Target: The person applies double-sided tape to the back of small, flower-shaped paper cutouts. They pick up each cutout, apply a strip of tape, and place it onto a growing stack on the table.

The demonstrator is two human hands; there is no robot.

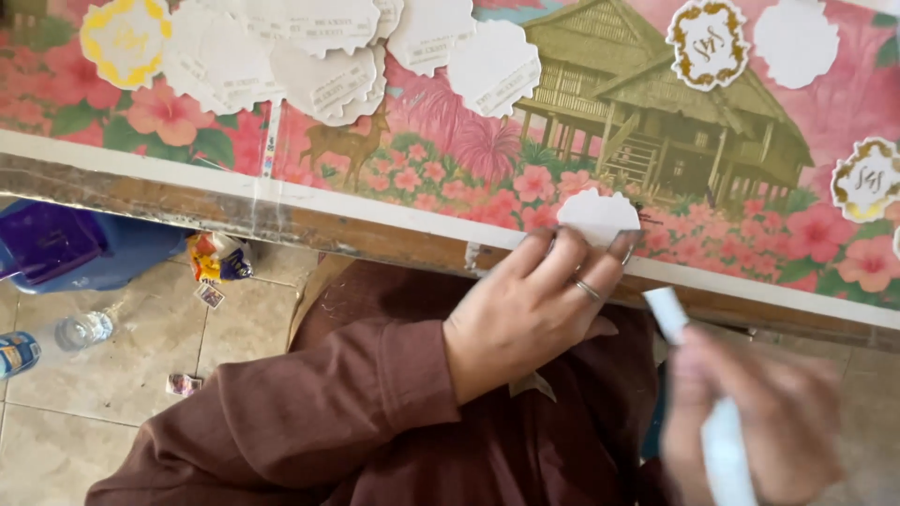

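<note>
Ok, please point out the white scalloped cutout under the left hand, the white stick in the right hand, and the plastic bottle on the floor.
white scalloped cutout (598, 215), head view, upper face.
white stick (667, 311), head view, top end.
plastic bottle (82, 330), head view, clear body.

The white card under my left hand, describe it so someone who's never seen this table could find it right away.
Start at the flowered table cover with the printed wooden house. Go to its near edge, below the house, where the left hand presses a scalloped white card. The other white cards lie piled at the far side; this one lies alone, under fingertips.
</note>
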